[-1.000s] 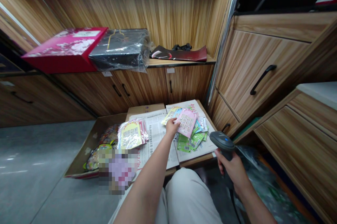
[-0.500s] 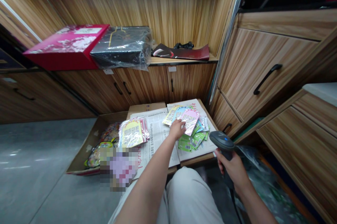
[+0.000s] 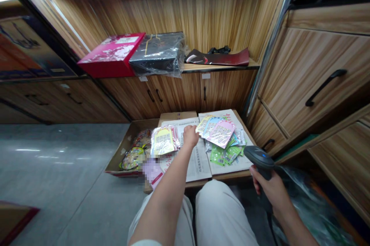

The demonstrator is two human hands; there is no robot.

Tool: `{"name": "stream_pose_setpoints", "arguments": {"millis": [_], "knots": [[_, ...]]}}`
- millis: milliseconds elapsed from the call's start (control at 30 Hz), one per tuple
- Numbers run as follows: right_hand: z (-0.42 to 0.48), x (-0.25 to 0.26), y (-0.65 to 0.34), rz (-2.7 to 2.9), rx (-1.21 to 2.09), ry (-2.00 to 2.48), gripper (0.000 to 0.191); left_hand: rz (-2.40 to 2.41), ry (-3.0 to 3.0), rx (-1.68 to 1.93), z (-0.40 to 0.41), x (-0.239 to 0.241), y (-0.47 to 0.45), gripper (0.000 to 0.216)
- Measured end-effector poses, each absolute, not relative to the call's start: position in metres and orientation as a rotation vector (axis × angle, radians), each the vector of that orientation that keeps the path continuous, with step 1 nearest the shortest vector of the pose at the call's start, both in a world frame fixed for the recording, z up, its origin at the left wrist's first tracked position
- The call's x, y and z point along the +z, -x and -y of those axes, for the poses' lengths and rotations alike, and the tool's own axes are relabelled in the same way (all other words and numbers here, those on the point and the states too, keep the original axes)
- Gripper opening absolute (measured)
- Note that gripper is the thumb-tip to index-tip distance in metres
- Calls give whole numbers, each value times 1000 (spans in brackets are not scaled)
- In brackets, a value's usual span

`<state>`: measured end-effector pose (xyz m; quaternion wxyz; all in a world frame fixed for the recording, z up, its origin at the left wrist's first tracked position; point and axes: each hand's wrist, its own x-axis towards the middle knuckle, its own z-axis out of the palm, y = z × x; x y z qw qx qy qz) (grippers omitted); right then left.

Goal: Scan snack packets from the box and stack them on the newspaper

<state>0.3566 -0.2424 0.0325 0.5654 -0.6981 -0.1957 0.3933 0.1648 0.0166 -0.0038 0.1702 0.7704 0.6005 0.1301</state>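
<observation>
My left hand (image 3: 190,136) is over the newspaper, fingers curled closed at the left corner of a yellow printed packet (image 3: 204,123). Whether it pinches that corner is hidden. Fanned beside the yellow one are a blue packet (image 3: 212,127) and a pink packet (image 3: 222,132) in clear wrap. Small green sachets (image 3: 218,155) lie partly under them. On the left, a stack of wrapped packets with a yellow one on top (image 3: 164,141) rests on the newspaper. My right hand (image 3: 273,186) grips a dark handheld barcode scanner (image 3: 260,158), its cable hanging down.
Newspaper (image 3: 199,167) covers cardboard before my knees. An open carton (image 3: 118,153) with packaged goods stands left. A pink box (image 3: 112,55) and a plastic-wrapped black box (image 3: 157,53) sit on the shelf. Cabinets with black handles surround the spot; clear plastic (image 3: 306,199) lies at right.
My left hand has moved left from the pink packet to the yellow packet's edge, and its fingers have curled in. The scanner stays in my right hand. The view has swung left.
</observation>
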Motion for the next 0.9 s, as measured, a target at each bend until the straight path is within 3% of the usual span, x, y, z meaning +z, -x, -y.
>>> {"name": "stream_pose_setpoints", "arguments": {"millis": [133, 267, 467, 700, 767, 900], "knots": [[244, 30, -353, 490, 960, 1632, 54, -2199, -1968, 216, -16, 0, -103, 41], [243, 28, -350, 481, 964, 1660, 58, -2499, -1617, 121, -13, -5, -53, 60], [239, 30, -345, 502, 961, 1667, 57, -2504, -1214, 48, -15, 0, -20, 82], [239, 27, -339, 551, 1012, 1679, 54, -2560, -1241, -7, -14, 15, -17, 97], [240, 27, -339, 558, 1010, 1665, 53, -2596, -1299, 44, -18, 24, -20, 93], [239, 31, -339, 533, 997, 1641, 54, -2495, -1361, 267, -31, 47, -24, 48]]}}
